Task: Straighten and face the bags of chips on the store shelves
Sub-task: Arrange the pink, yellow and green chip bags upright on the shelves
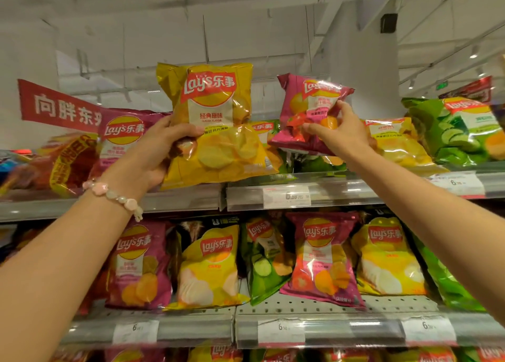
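A glossy, crinkled yellow chip bag (210, 126) stands upright at the top shelf's (355, 190) front edge, gripped by the left hand (153, 154). The right hand (338, 132) pinches a puffy pink bag (306, 110), tilted above the same shelf.

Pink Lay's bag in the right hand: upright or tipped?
Tipped. The pink bag leans with its top edge toward the left, logo slanted, held above the top shelf by the right hand, which pinches its lower part.
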Demonstrator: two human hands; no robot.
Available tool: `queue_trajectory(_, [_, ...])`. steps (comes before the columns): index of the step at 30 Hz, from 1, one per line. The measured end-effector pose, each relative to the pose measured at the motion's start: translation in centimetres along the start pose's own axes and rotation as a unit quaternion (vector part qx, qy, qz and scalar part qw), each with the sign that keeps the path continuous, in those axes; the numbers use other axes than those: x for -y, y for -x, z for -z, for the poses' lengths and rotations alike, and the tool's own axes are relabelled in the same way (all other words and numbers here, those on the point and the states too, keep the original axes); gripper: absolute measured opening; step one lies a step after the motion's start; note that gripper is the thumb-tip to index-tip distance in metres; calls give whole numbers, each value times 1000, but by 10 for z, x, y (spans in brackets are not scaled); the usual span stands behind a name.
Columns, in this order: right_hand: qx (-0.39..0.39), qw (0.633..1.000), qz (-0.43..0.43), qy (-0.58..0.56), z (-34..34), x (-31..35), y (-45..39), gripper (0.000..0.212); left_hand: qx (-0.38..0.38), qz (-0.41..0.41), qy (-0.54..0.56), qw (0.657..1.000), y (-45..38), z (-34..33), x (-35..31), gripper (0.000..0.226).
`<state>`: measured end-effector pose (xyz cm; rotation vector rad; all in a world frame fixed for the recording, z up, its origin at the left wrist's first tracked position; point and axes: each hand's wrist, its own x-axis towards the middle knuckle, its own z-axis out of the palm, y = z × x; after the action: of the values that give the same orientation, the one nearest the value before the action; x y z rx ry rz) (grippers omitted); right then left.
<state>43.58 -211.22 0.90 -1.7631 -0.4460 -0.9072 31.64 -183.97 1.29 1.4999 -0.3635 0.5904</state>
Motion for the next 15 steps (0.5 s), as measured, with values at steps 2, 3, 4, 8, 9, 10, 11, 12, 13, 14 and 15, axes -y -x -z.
queue_trajectory(2, [7, 1000, 10, -25, -10, 15, 4, 99, -10, 4, 12, 1000, 2, 14, -2, 57])
queue_trajectory(3, [11, 999, 19, -34, -16, 23, 5, 104, -14, 6, 20, 1000, 4, 23, -3, 57])
queue_trajectory(4, [15, 999, 27, -43, -22, 30, 6, 106, -12, 6, 28, 1000, 7, 34, -5, 60])
queue_trajectory(8, [37, 995, 62, -70, -57, 63, 16, 104, -12, 15, 34, 999, 22, 79, -11, 73])
queue_trajectory(9, [40, 994, 71, -73, -67, 71, 20, 102, -22, 14, 42, 999, 26, 90, -13, 52])
queue_trajectory(10, [43, 993, 79, -79, -77, 79, 23, 100, -32, 17, 55, 998, 30, 99, -16, 31])
queue_trajectory(11, [46, 992, 84, -86, -87, 86, 26, 96, -42, 22, 61, 997, 34, 107, -18, 21])
queue_trajectory(12, [50, 991, 89, -91, -96, 93, 29, 92, -48, 22, 62, 997, 38, 115, -20, 24])
queue_trajectory(13, [53, 990, 91, -91, -106, 99, 31, 88, -55, 19, 56, 997, 42, 123, -21, 28])
queue_trajectory(14, [55, 991, 93, -84, -115, 104, 33, 86, -58, 16, 47, 997, 46, 128, -23, 29])
queue_trajectory(15, [61, 991, 95, -67, -124, 109, 35, 86, -60, 16, 36, 997, 49, 134, -24, 29])
